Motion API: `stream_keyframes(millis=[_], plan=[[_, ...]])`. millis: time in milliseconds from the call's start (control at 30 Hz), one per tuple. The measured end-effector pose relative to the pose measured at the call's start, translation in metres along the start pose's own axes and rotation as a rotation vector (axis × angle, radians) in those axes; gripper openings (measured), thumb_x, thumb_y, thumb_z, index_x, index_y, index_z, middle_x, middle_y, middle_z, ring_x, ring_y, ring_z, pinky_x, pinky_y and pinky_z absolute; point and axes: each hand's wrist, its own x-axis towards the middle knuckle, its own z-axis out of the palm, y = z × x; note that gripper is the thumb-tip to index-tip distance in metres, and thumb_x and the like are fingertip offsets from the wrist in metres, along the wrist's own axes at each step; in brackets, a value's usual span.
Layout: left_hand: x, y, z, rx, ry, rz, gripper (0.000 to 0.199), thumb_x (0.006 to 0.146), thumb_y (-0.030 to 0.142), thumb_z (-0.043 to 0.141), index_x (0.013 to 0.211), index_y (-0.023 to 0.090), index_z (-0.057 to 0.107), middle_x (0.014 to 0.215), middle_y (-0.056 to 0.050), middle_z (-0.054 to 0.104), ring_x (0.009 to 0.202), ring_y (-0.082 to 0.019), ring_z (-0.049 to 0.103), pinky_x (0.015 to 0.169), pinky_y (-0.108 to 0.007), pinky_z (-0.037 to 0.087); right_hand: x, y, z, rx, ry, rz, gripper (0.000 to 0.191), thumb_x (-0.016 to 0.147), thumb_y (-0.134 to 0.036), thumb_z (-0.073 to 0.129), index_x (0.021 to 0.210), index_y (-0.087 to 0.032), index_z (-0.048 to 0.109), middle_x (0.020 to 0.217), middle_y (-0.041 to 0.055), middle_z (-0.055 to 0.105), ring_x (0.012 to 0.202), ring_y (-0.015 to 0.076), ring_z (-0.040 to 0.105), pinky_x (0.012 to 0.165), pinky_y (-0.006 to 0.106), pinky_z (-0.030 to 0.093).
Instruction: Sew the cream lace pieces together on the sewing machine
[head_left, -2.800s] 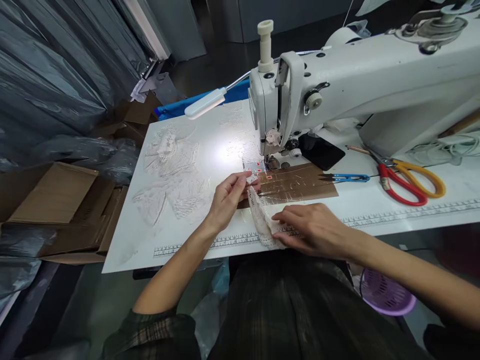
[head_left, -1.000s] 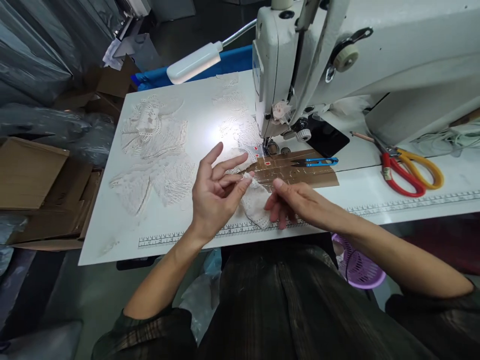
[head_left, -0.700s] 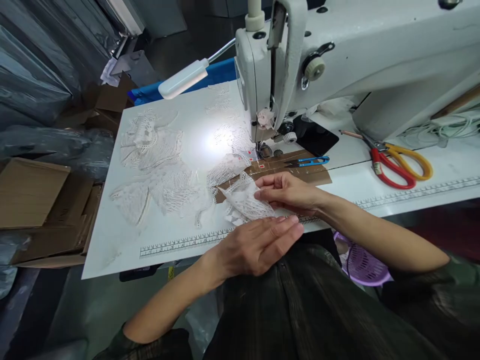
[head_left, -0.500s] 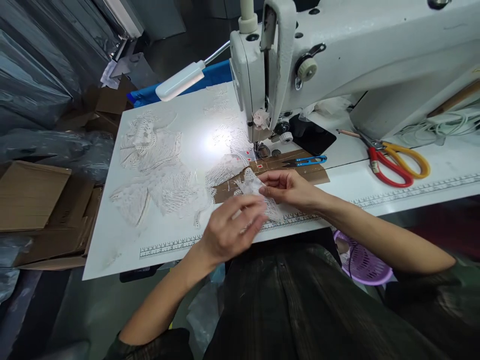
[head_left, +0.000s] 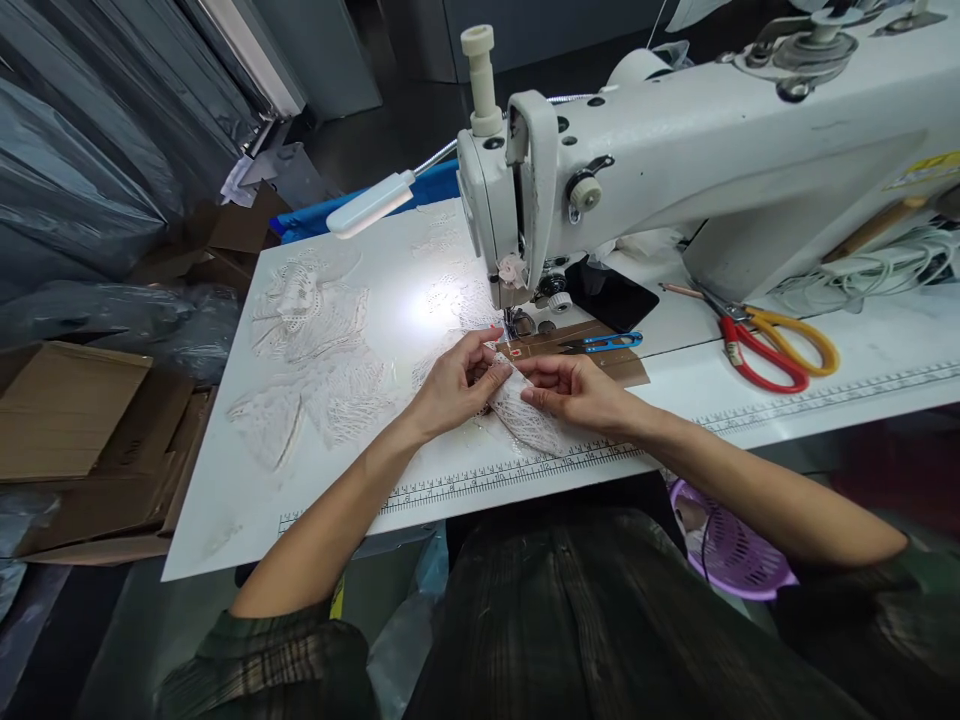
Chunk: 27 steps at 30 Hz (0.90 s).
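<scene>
Between my hands, just in front of the sewing machine's needle area, is a piece of white lace (head_left: 531, 420). My left hand (head_left: 459, 385) is closed, pinching the upper left edge of the lace between thumb and fingers. My right hand (head_left: 577, 392) pinches the same lace from the right, its fingers curled. The lace's lower part hangs down toward the printed ruler strip (head_left: 480, 482). Behind my hands the presser foot (head_left: 510, 322) stands over a brown board (head_left: 626, 370), with blue thread snips (head_left: 611, 342) lying on it.
More white lace pieces (head_left: 349, 395) lie on the left of the white table (head_left: 217, 500). The white sewing machine (head_left: 660, 150) rises behind. To the right are a black phone (head_left: 611, 295) and red and yellow scissors (head_left: 772, 350). A purple basket (head_left: 739, 555) is below the table edge.
My left hand has moved up toward the needle area and closed on the lace. The lace is now stretched between both hands. The view has shifted, showing more of the machine's top.
</scene>
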Motion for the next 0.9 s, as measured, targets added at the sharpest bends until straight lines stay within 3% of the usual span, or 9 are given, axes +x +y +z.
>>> stream_keyframes(millis=[133, 267, 467, 633, 767, 900], plan=[[0.008, 0.001, -0.003, -0.042, -0.026, -0.062, 0.053, 0.083, 0.03, 0.072, 0.129, 0.014, 0.052, 0.08, -0.001, 0.064, 0.066, -0.01, 0.06, 0.06, -0.025, 0.047, 0.006, -0.017, -0.012, -0.298, -0.04, -0.085, 0.022, 0.089, -0.03, 0.06, 0.105, -0.015, 0.066, 0.086, 0.0042, 0.068, 0.077, 0.0145, 0.061, 0.07, 0.028, 0.05], [0.011, 0.003, -0.008, -0.089, -0.06, -0.084, 0.054, 0.079, 0.027, 0.075, 0.127, 0.013, 0.053, 0.078, -0.001, 0.067, 0.073, -0.013, 0.065, 0.068, -0.027, 0.05, 0.019, -0.025, -0.024, -0.432, -0.109, -0.037, 0.023, 0.093, -0.035, 0.053, 0.094, -0.015, 0.065, 0.069, 0.0001, 0.06, 0.058, 0.0111, 0.049, 0.054, 0.025, 0.039], [0.013, 0.0, -0.01, -0.137, -0.068, -0.138, 0.05, 0.079, 0.027, 0.075, 0.123, 0.011, 0.055, 0.078, -0.002, 0.068, 0.072, -0.013, 0.065, 0.065, -0.026, 0.049, 0.029, -0.025, -0.025, -0.598, -0.078, -0.049, 0.019, 0.093, -0.032, 0.052, 0.084, -0.017, 0.059, 0.067, -0.0008, 0.057, 0.06, 0.0115, 0.047, 0.057, 0.026, 0.036], [0.018, -0.007, -0.019, -0.145, -0.086, -0.167, 0.047, 0.081, 0.026, 0.073, 0.123, 0.014, 0.057, 0.075, -0.002, 0.067, 0.062, -0.009, 0.06, 0.054, -0.022, 0.044, 0.028, -0.025, -0.024, -0.581, -0.082, -0.06, 0.018, 0.096, -0.027, 0.046, 0.082, -0.018, 0.054, 0.075, 0.0024, 0.061, 0.067, 0.0132, 0.054, 0.062, 0.026, 0.041], [0.027, -0.016, -0.029, -0.104, -0.121, -0.148, 0.046, 0.081, 0.026, 0.073, 0.123, 0.015, 0.057, 0.079, -0.003, 0.069, 0.069, -0.012, 0.064, 0.059, -0.024, 0.048, 0.029, -0.022, -0.023, -0.516, -0.044, -0.064, 0.017, 0.096, -0.021, 0.045, 0.081, -0.018, 0.052, 0.073, 0.0019, 0.059, 0.066, 0.0125, 0.055, 0.063, 0.026, 0.043], [0.031, -0.012, -0.034, 0.229, -0.038, 0.014, 0.04, 0.082, 0.029, 0.072, 0.118, 0.017, 0.061, 0.094, -0.006, 0.07, 0.081, -0.016, 0.066, 0.067, -0.028, 0.052, 0.031, -0.014, -0.026, -0.45, 0.036, 0.0, 0.015, 0.097, -0.025, 0.046, 0.085, -0.018, 0.053, 0.069, 0.0003, 0.058, 0.058, 0.011, 0.052, 0.055, 0.025, 0.044]])
